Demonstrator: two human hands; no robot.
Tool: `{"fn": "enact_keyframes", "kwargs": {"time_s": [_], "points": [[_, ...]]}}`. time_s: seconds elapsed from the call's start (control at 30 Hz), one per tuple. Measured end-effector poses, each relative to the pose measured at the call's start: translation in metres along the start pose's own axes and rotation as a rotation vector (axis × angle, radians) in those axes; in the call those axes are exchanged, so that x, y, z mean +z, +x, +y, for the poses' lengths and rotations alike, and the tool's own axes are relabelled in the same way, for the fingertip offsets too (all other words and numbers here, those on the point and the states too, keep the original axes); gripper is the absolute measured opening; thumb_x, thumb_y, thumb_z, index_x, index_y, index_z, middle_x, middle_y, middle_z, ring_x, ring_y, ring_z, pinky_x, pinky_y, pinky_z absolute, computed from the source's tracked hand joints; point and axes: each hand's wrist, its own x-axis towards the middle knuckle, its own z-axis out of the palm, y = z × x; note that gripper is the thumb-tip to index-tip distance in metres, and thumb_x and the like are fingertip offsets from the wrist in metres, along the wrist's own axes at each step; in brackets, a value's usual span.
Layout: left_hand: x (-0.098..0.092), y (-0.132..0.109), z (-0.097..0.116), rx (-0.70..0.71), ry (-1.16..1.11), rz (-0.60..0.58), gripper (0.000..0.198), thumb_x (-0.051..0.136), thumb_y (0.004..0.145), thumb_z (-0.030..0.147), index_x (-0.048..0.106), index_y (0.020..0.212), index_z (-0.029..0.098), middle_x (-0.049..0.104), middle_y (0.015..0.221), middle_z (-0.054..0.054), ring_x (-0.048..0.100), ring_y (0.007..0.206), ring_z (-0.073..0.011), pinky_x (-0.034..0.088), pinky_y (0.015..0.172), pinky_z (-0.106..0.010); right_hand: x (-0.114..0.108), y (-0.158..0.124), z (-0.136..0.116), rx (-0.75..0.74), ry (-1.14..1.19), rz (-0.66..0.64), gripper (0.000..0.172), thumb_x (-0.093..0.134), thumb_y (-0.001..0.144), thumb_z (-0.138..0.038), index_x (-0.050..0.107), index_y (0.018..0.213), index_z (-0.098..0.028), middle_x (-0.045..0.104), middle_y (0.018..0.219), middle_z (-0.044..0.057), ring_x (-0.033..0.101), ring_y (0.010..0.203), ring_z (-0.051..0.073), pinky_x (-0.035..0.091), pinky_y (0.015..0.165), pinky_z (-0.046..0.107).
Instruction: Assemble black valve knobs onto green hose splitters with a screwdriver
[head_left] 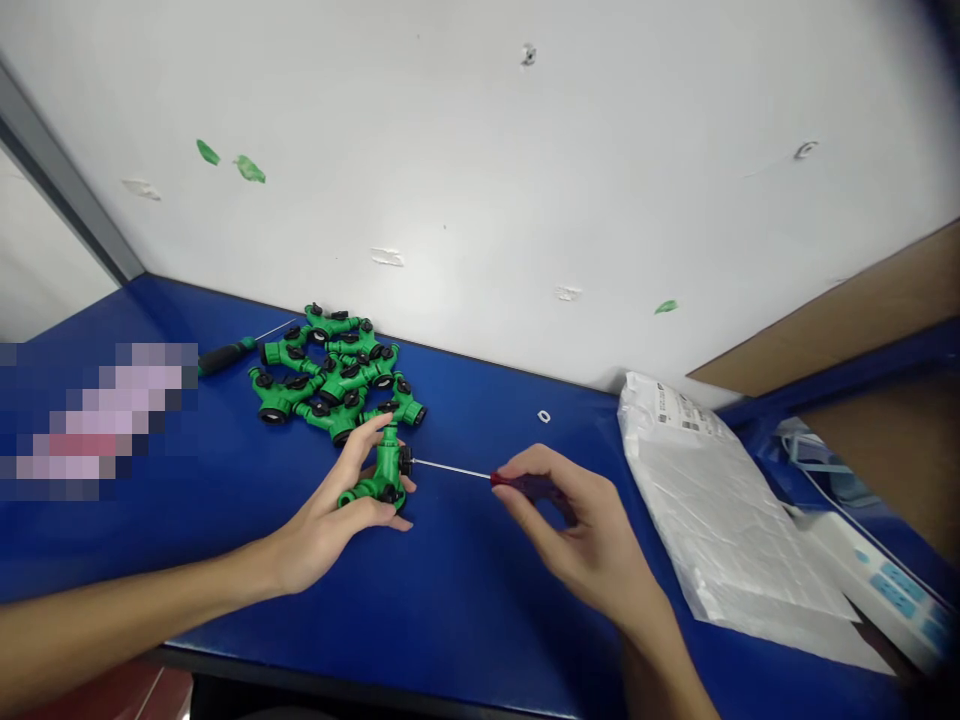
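Observation:
In my left hand (330,520) is a green two-way hose splitter (388,458) with black valve knobs, gripped between thumb and fingers just above the table. My right hand (577,520) is closed around the dark red handle of a screwdriver (454,468). Its thin shaft points left, and the tip meets the black knob on the splitter's right side. Most of the handle is hidden by my fingers. Beyond my left hand lies a cluster of several similar green splitters (349,376).
Blue table (480,610) against a white wall panel (465,150). A second screwdriver (229,355) lies left of the cluster. A small white ring-like piece (544,416) rests right of centre. At right are a white plastic package (720,500) and a power strip (877,580).

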Motion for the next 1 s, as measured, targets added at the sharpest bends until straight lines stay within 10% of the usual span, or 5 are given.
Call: {"fn": "enact_keyframes", "kwargs": {"time_s": [1.0], "points": [[0.0001, 0.0012, -0.0030, -0.027, -0.069, 0.014, 0.068, 0.057, 0.081, 0.014, 0.035, 0.139, 0.044, 0.031, 0.141, -0.003, 0.053, 0.111, -0.0273, 0.058, 0.085, -0.054, 0.0007, 0.0005, 0.0023, 0.058, -0.065, -0.002, 0.013, 0.054, 0.095, -0.033, 0.056, 0.095, -0.020, 0.067, 0.077, 0.002, 0.063, 0.065, 0.016, 0.047, 0.057, 0.025]]}}
